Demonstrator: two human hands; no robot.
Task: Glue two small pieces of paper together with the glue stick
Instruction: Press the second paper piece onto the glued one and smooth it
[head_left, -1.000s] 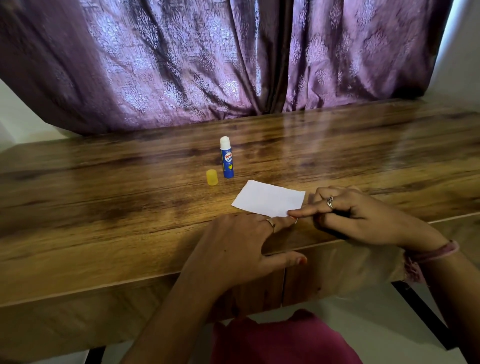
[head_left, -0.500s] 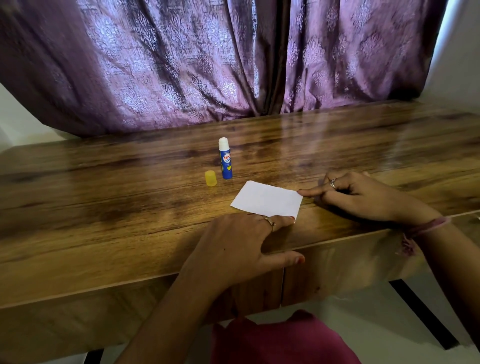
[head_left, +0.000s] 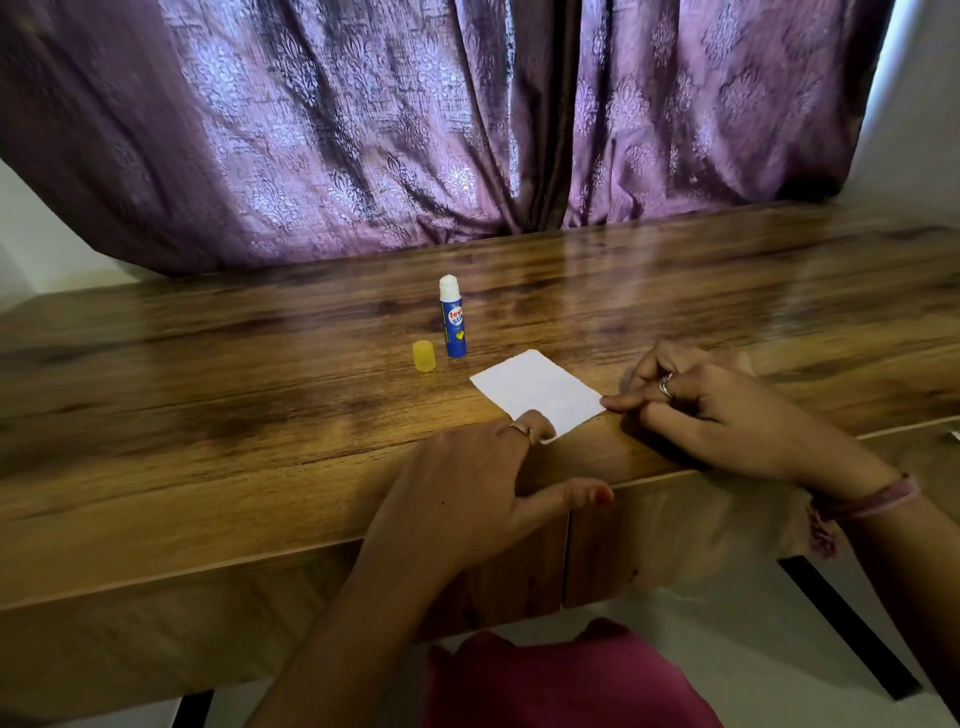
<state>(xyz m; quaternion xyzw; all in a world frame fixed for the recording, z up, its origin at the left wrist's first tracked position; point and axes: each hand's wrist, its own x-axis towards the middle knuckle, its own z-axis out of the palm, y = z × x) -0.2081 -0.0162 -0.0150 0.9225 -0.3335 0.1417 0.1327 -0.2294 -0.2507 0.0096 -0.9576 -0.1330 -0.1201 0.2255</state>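
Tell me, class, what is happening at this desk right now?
A person sits at a wooden table with a white paper lying flat near its front edge. The left hand presses a finger on the paper's near corner, and the right hand touches its right corner with an outstretched finger. The glue stick stands upright and uncapped behind the paper, its yellow cap beside it. Neither hand holds the glue.

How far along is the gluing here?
Done: glue stick stands uncapped, its cap beside it. In hand: left hand and right hand press fingertips on the paper; only one white sheet shows. Left: recapping the stick.
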